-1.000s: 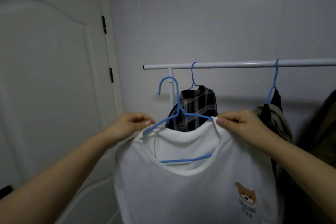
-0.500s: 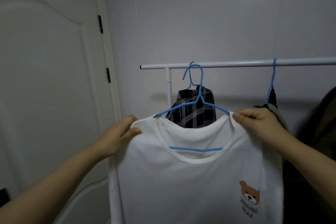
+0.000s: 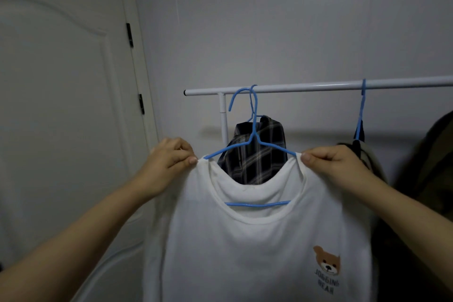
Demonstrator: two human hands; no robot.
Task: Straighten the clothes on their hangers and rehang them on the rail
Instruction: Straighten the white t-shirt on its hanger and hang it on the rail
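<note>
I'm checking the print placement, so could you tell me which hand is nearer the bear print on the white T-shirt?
Right. The right hand pinches the shoulder directly above the bear print; the left hand grips the opposite shoulder of the white T-shirt, across the neckline.

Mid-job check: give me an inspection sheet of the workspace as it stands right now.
Surface: white rail on a white upright post.
Job's things: white T-shirt on a blue hanger, hook near the rail; whether it is hooked on cannot be told. Plaid shirt hangs behind; a dark garment hangs further right.
Clutter: nothing seen.
Grippers: left hand and right hand each pinch a T-shirt shoulder.
Cables: nothing seen.
Surroundings: white door, plain wall.
</note>
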